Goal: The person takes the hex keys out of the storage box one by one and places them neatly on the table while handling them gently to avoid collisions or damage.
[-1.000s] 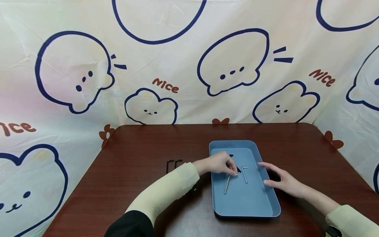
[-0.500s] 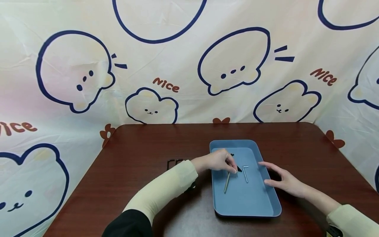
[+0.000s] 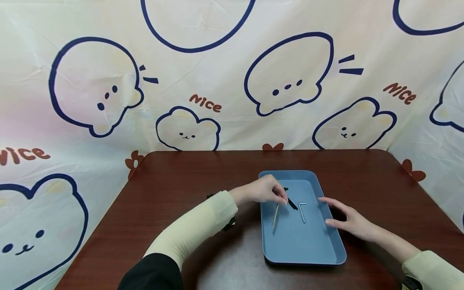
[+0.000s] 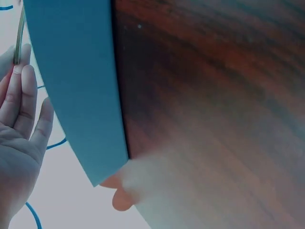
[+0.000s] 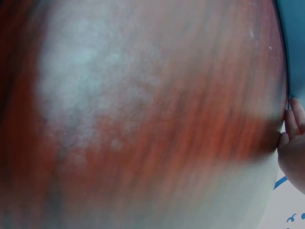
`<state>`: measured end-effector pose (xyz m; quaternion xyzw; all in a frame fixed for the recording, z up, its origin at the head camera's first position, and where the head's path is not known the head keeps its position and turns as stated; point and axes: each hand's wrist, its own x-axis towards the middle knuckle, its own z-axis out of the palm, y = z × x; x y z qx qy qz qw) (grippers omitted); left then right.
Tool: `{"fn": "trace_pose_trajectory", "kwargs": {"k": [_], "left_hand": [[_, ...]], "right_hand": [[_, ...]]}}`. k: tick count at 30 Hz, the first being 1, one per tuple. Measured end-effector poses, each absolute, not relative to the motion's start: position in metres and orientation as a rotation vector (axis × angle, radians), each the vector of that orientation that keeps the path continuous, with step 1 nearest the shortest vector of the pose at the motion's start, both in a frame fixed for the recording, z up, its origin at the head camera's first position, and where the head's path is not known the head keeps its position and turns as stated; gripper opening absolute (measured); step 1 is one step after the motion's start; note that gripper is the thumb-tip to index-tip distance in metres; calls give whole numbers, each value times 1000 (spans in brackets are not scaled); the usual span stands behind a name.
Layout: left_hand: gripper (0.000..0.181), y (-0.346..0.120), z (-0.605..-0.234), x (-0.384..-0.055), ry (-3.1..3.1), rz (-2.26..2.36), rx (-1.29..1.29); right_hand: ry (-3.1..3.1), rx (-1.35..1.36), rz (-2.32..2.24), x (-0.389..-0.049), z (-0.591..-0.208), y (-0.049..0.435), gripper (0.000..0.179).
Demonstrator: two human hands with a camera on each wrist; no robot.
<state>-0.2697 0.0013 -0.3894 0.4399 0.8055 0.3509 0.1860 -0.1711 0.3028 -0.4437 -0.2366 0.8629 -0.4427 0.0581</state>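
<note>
In the head view my left hand (image 3: 265,190) is over the left half of a blue tray (image 3: 304,250). Its fingertips pinch the upper end of a brassy hex key (image 3: 275,217), whose long arm slants down toward the tray floor; the bent end is hidden by the fingers. The left wrist view also has the hex key (image 4: 19,38) at the fingertips. To its right lie a silver hex key (image 3: 302,213) and a black piece (image 3: 292,204), partly behind the hand. My right hand (image 3: 347,219) touches the tray's right rim with thumb and fingers extended.
The tray stands on a dark brown wooden table (image 3: 181,173). A small black end (image 3: 210,196) shows beyond the left sleeve. Another black tip (image 3: 286,189) lies farther back in the tray. A printed cloth (image 3: 232,80) hangs behind the table.
My left hand has moved slightly back and left, carrying the brassy hex key with it. My left sleeve now covers most of the black bent pieces on the table. The right hand stays at the rim.
</note>
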Motion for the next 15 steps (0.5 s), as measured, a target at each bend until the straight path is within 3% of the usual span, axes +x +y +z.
{"fn": "trace_pose_trajectory", "kwargs": {"k": [15], "left_hand": [[12,-21,-369,-279,2328,1056,1218]], "right_hand": [[2611,-710,-1351,-171,-445,303,58]]}}
